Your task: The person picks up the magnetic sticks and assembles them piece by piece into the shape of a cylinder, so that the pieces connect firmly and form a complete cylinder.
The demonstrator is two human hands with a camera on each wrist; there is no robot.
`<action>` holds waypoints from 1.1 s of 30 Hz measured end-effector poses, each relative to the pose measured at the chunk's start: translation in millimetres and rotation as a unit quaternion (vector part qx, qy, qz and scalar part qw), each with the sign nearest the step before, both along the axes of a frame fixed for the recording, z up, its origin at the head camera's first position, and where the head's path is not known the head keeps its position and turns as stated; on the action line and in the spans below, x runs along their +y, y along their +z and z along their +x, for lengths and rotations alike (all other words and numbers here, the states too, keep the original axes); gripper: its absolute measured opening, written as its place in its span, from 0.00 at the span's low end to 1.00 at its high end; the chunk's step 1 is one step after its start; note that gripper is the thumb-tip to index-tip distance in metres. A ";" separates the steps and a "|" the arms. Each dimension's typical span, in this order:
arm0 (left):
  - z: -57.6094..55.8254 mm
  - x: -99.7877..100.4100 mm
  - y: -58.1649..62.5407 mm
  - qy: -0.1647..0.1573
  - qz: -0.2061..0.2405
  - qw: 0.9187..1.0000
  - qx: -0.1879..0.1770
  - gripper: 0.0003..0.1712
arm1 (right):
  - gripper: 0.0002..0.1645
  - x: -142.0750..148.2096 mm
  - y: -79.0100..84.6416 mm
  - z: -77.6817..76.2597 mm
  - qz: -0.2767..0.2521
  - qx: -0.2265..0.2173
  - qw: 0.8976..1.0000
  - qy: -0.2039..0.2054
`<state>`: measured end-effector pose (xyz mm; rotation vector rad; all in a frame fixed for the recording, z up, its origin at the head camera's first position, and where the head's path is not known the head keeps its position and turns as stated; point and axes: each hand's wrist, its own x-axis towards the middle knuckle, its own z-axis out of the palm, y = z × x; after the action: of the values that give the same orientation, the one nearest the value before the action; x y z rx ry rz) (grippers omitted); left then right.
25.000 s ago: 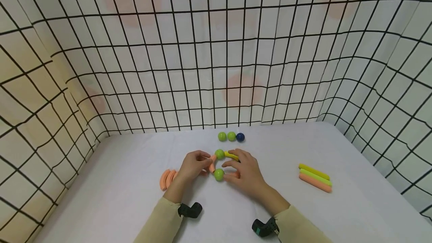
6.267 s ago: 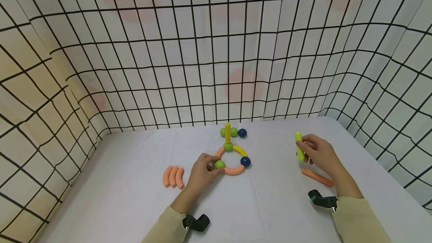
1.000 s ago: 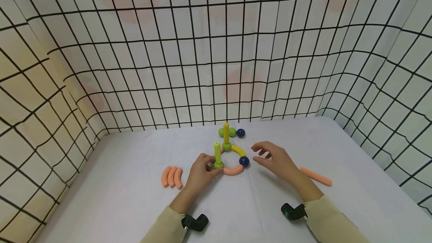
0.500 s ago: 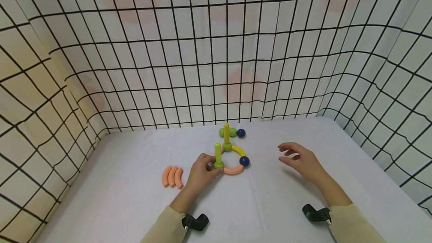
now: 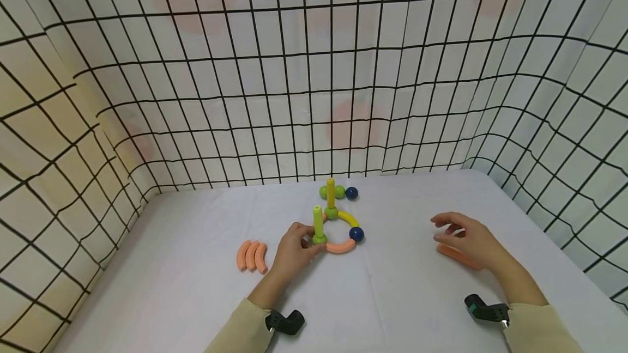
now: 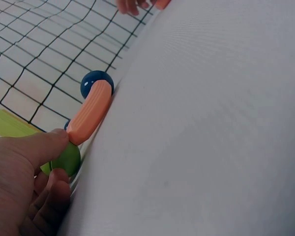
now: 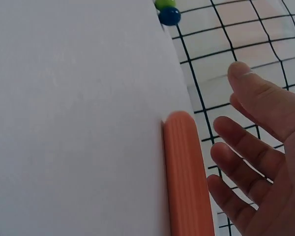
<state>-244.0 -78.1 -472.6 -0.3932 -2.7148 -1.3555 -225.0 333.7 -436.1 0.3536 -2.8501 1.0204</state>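
With thumb and fingers, my left hand (image 5: 294,248) pinches a green ball (image 6: 68,160) at the near left of a ring on the table. An upright lime rod (image 5: 318,222) stands in that ball. Farther back, a yellow rod (image 5: 331,194) rises from a second green ball (image 5: 331,213). A yellow curved piece (image 5: 349,218), a navy ball (image 5: 356,234) and an orange curved piece (image 5: 342,247) continue the ring; another orange curve is partly hidden. My right hand (image 5: 466,237), fingers relaxed and holding nothing, hovers close over a straight orange rod (image 7: 188,177) on the table.
Three orange curved pieces (image 5: 251,256) lie side by side left of my left hand. Behind the ring, two green balls (image 5: 339,192) and a navy ball (image 5: 351,193) sit in a row. A black grid over white cloth (image 5: 275,97) walls the table (image 5: 196,287) at back and sides.
Over the last second my right hand has moved right, from beside the ring to the orange rod. Earlier it carried the lime rod, now upright in the ball. My left hand stays put.
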 end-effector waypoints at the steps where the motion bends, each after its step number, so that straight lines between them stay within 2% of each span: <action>1: 0.2 -0.1 0.1 -0.001 0.000 1.000 0.000 0.24 | 0.25 2.0 0.4 0.7 0.004 -0.005 1.000 0.000; 15: 1.8 1.3 2.9 -0.003 0.002 1.000 -0.004 0.24 | 0.24 15.0 -11.0 1.5 0.042 -0.038 0.998 -0.002; 24: 1.7 1.7 2.3 -0.003 -0.002 1.000 -0.001 0.23 | 0.20 16.9 -18.1 3.6 0.065 -0.059 0.996 -0.006; 33: 1.3 1.2 2.1 -0.004 -0.003 1.000 0.001 0.23 | 0.17 16.5 -21.1 1.6 0.073 -0.043 0.996 -0.003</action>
<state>-242.7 -76.9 -470.5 -0.4050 -2.7207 -1.3477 -223.4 350.2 -457.2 0.3209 -3.0109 0.8484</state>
